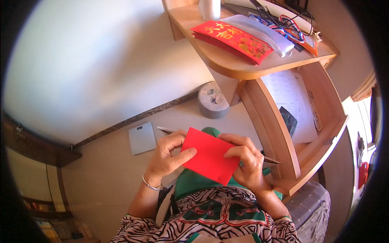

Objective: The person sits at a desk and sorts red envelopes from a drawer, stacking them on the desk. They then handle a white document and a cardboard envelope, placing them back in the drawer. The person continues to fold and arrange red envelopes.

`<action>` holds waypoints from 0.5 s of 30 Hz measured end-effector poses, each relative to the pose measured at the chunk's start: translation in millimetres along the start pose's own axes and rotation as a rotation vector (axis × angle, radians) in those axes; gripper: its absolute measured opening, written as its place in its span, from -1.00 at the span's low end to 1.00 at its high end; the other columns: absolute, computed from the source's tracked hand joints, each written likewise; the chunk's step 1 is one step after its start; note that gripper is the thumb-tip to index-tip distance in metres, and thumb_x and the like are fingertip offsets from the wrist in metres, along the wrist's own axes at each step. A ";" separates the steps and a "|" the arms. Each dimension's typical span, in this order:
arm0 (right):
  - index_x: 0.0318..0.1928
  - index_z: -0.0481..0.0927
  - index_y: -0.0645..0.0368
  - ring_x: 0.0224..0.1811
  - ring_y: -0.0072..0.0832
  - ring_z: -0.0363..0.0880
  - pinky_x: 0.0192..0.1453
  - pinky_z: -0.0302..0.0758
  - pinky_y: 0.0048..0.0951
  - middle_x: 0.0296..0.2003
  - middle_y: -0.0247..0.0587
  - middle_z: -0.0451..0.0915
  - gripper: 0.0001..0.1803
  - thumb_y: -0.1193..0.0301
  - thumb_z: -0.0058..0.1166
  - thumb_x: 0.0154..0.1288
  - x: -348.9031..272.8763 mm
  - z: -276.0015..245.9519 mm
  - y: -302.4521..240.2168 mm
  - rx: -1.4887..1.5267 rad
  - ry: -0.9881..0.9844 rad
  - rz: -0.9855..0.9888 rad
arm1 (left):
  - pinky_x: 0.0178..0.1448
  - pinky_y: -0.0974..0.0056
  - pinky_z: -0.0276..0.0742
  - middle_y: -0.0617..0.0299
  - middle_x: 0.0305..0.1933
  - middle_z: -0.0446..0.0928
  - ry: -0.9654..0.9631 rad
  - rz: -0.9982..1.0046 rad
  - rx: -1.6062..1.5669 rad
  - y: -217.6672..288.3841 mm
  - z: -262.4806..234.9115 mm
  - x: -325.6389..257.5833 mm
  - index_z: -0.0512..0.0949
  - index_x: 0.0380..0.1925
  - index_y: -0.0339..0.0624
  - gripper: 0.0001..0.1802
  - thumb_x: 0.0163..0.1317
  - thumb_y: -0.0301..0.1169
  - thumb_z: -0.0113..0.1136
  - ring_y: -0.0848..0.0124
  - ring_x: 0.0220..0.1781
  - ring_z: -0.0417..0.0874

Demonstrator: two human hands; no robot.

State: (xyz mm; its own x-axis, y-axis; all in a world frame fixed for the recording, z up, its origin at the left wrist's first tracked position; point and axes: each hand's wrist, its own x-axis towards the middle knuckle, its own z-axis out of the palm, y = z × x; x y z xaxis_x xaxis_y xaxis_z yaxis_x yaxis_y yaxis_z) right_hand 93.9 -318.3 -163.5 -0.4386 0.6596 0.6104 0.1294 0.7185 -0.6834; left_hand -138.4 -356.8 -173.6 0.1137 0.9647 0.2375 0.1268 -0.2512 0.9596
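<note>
A plain red envelope (210, 156) is held up in front of me, tilted down toward the right. My left hand (170, 152) grips its left end, thumb flat on the face and fingers behind. At the other end, my right hand (245, 160) pinches the edge between thumb and curled fingers. A stack of red envelopes (233, 40) with gold characters and flowers lies on the desk's rounded corner. The underside of the held envelope is hidden from view.
Behind the stack on the wooden desk (235, 72) lie a clear plastic pouch (259, 30), striped ribbons and cables. An open drawer (283, 133) with papers juts out at right. A round grey stool (213, 101) and a white flat scale (142, 138) stand on the floor.
</note>
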 end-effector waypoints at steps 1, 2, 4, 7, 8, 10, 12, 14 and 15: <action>-0.16 0.49 0.24 0.06 -0.04 0.61 0.08 0.59 -0.25 0.03 0.08 0.55 -0.63 0.77 0.15 -0.03 0.1 2.6 0.0 -0.013 0.040 0.034 | -0.14 0.44 0.46 0.25 -0.24 0.59 0.062 0.005 -0.078 0.0 4.5 0.7 0.61 -0.31 -0.37 -0.86 0.29 -0.47 0.25 0.56 -0.25 0.57; -0.13 0.50 0.25 0.05 -0.05 0.61 0.07 0.58 -0.27 0.04 0.08 0.54 -0.64 0.77 0.13 0.02 0.5 3.6 0.4 -0.034 0.060 0.070 | -0.17 0.45 0.45 0.28 -0.26 0.58 0.120 -0.021 -0.114 0.6 8.5 0.4 0.61 -0.30 -0.36 -0.86 0.30 -0.46 0.23 0.58 -0.27 0.54; -0.04 0.50 0.27 0.05 -0.11 0.61 0.07 0.57 -0.30 0.04 0.10 0.54 -0.67 0.73 0.08 0.15 1.1 3.4 0.5 0.059 0.145 0.135 | -0.22 0.48 0.41 0.34 -0.29 0.57 0.237 -0.069 -0.204 1.9 15.7 -0.7 0.61 -0.27 -0.34 -0.86 0.33 -0.46 0.20 0.62 -0.30 0.49; 0.05 0.47 0.32 0.05 -0.20 0.61 0.08 0.56 -0.34 0.03 0.10 0.55 -0.68 0.65 0.06 0.28 0.8 -0.8 -3.6 0.177 0.126 0.298 | -0.25 0.51 0.35 0.43 -0.32 0.52 0.330 -0.158 -0.242 4.0 22.9 -2.2 0.59 -0.24 -0.32 -0.88 0.36 -0.47 0.17 0.68 -0.32 0.42; 0.08 0.46 0.34 0.05 -0.22 0.61 0.09 0.55 -0.35 0.03 0.10 0.55 -0.68 0.62 0.05 0.32 1.1 -1.8 -5.8 0.215 0.101 0.361 | -0.25 0.52 0.34 0.43 -0.33 0.51 0.358 -0.150 -0.225 4.4 24.9 -1.8 0.59 -0.23 -0.32 -0.87 0.36 -0.45 0.17 0.68 -0.32 0.41; 0.19 0.39 0.35 -0.01 -0.33 0.62 0.07 0.55 -0.39 -0.02 0.03 0.57 -0.57 0.61 0.07 0.32 2.4 0.5 -10.0 0.257 0.103 0.361 | -0.25 0.53 0.31 0.45 -0.34 0.50 0.411 -0.143 -0.216 4.8 28.5 -0.5 0.59 -0.23 -0.32 -0.85 0.38 -0.43 0.17 0.70 -0.32 0.39; 0.23 0.35 0.34 -0.07 -0.47 0.62 0.03 0.56 -0.45 -0.08 -0.08 0.58 -0.54 0.63 0.02 0.33 4.2 3.9 -12.7 0.224 0.132 0.364 | -0.17 0.50 0.33 0.45 -0.31 0.52 0.432 -0.149 -0.217 4.7 31.8 0.8 0.60 -0.17 -0.30 -0.80 0.37 -0.36 0.17 0.69 -0.28 0.42; 0.26 0.34 0.33 -0.13 -0.55 0.59 -0.08 0.54 -0.54 -0.12 -0.13 0.58 -0.51 0.67 -0.02 0.31 7.3 2.8 -11.0 0.238 0.098 0.395 | -0.17 0.50 0.33 0.45 -0.31 0.52 0.442 -0.153 -0.217 4.6 32.8 0.9 0.60 -0.17 -0.30 -0.79 0.38 -0.36 0.16 0.68 -0.29 0.42; 0.26 0.34 0.33 -0.16 -0.57 0.58 -0.11 0.52 -0.56 -0.14 -0.15 0.58 -0.51 0.68 -0.03 0.31 8.1 0.9 -10.1 0.255 0.092 0.431 | -0.21 0.51 0.31 0.45 -0.33 0.50 0.442 -0.151 -0.218 4.7 32.4 -0.1 0.59 -0.19 -0.30 -0.82 0.38 -0.39 0.16 0.69 -0.31 0.40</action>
State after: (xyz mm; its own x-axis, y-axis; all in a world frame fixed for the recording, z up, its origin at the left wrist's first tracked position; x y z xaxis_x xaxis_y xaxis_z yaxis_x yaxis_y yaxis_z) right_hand 88.2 -320.4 -152.0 -0.3113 0.9093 0.2761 0.0548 0.3072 -0.9501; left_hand -105.9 -360.6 -173.9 -0.3230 0.9422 0.0894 -0.1037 -0.1292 0.9862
